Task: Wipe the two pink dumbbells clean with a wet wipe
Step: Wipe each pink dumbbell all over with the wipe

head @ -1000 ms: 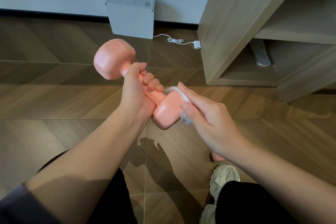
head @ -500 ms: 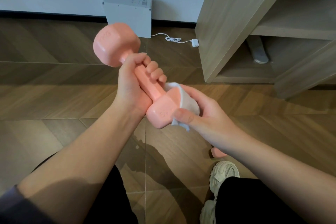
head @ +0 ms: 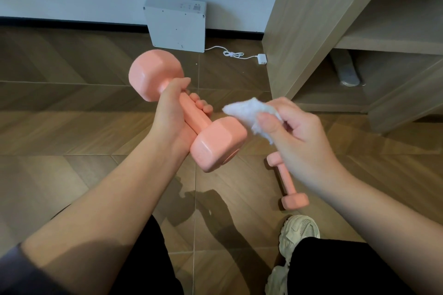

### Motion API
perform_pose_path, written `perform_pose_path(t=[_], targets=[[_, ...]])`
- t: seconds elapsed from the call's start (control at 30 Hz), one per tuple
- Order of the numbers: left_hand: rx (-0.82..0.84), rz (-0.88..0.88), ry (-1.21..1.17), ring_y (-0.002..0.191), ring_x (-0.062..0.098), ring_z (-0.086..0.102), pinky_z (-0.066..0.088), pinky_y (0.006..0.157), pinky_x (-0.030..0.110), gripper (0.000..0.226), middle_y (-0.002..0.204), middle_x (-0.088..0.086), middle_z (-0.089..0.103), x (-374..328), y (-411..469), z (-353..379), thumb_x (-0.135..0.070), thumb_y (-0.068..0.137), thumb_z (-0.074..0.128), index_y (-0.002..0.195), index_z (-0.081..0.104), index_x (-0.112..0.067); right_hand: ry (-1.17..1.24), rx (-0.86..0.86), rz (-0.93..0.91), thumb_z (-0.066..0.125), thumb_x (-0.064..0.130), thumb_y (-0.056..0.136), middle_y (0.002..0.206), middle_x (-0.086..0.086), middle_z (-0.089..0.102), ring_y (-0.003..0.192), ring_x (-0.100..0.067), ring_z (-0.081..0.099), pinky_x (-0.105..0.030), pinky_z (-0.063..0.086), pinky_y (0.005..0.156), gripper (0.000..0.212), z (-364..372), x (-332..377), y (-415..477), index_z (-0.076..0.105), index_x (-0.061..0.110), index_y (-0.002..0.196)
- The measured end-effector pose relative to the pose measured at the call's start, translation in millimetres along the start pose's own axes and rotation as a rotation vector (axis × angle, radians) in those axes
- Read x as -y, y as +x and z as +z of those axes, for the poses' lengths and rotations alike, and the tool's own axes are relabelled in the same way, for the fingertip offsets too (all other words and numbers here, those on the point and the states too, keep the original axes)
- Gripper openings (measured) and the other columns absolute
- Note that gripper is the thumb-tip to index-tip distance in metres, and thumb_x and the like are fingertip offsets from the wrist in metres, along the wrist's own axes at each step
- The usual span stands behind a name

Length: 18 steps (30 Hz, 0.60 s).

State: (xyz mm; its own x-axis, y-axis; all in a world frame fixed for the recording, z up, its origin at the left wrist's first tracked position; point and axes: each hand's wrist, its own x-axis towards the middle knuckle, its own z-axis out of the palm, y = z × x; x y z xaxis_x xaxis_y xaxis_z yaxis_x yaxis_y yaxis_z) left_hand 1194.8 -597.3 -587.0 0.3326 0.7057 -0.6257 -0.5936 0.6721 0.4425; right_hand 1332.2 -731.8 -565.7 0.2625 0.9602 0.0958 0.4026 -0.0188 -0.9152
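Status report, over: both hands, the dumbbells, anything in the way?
Left hand grips one dumbbell by its handle. Right hand pinches the wipe beside its near end. Second dumbbell lies on the floor. Nothing blocks.

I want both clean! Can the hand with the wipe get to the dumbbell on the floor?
Probably yes: the floor dumbbell lies uncovered just under the right hand, which holds only the wet wipe.

Wood floor (head: pixel 60 127), 1 pink dumbbell (head: pixel 286 181) lying flat, white box (head: pixel 176 24), cable (head: pixel 231 54)

Home room, herringbone wood floor (head: pixel 72 127), wooden shelving unit (head: pixel 311 19) (slipper inside)
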Motion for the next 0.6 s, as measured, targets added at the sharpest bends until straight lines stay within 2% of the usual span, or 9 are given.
perform_pose_path(t=[0.1,0.17,0.27,0.33,0.4,0.5,0.6], targets=[[0.012,-0.008,0.032,0.042,0.011,0.042,0.04,0.042,0.021,0.026,0.053,-0.002,0.043,3,0,0,-0.016,0.086,0.063,0.066,0.047,-0.014,0.257,-0.008,0.099,0.062,0.04,0.086,0.08,0.015,0.063,0.073,-0.006,0.062,-0.02,0.049,0.056,0.017,-4,6,8,0.062,0.033,0.102],[0.021,-0.024,0.048,0.043,0.011,0.041,0.04,0.042,0.021,0.025,0.054,-0.002,0.043,6,1,-1,-0.016,0.086,0.063,0.067,0.047,-0.014,0.362,0.018,0.178,0.066,0.039,0.081,0.073,0.014,0.058,0.067,-0.005,0.057,-0.02,0.047,0.054,0.016,-4,8,11,0.061,0.028,0.092],[0.054,-0.052,0.023,0.043,0.011,0.04,0.039,0.042,0.022,0.027,0.054,-0.002,0.042,10,3,-3,-0.017,0.086,0.063,0.064,0.047,-0.015,0.112,0.039,0.136,0.071,0.028,0.086,0.076,0.019,0.058,0.065,0.0,0.053,-0.008,0.038,0.049,0.006,4,2,12,0.067,0.023,0.085],[0.059,-0.058,0.016,0.043,0.011,0.04,0.039,0.042,0.022,0.028,0.054,-0.002,0.042,12,4,-3,-0.018,0.086,0.064,0.064,0.047,-0.015,-0.025,-0.024,0.106,0.072,0.024,0.087,0.088,0.017,0.059,0.075,-0.004,0.056,-0.009,0.04,0.053,0.003,9,1,10,0.074,0.024,0.089],[0.038,-0.043,0.027,0.044,0.012,0.041,0.04,0.044,0.022,0.03,0.054,-0.002,0.042,12,6,-2,-0.021,0.086,0.066,0.063,0.048,-0.015,-0.164,-0.054,-0.035,0.071,0.015,0.088,0.095,0.011,0.063,0.084,-0.007,0.059,-0.011,0.043,0.065,0.014,11,2,8,0.077,0.021,0.1],[0.0,-0.005,0.093,0.045,0.012,0.043,0.039,0.045,0.022,0.033,0.054,-0.003,0.043,11,8,-4,-0.031,0.086,0.066,0.065,0.045,-0.017,-0.315,0.036,-0.232,0.067,0.014,0.091,0.1,0.001,0.064,0.091,-0.007,0.058,-0.018,0.047,0.075,0.018,17,2,-3,0.076,0.012,0.107],[-0.021,0.01,0.132,0.043,0.01,0.04,0.036,0.043,0.02,0.033,0.054,-0.004,0.041,10,8,-6,-0.035,0.087,0.064,0.067,0.044,-0.018,-0.327,0.068,-0.236,0.066,0.009,0.092,0.103,-0.002,0.063,0.094,-0.008,0.058,-0.022,0.05,0.077,0.019,18,-4,-5,0.075,0.009,0.108]])
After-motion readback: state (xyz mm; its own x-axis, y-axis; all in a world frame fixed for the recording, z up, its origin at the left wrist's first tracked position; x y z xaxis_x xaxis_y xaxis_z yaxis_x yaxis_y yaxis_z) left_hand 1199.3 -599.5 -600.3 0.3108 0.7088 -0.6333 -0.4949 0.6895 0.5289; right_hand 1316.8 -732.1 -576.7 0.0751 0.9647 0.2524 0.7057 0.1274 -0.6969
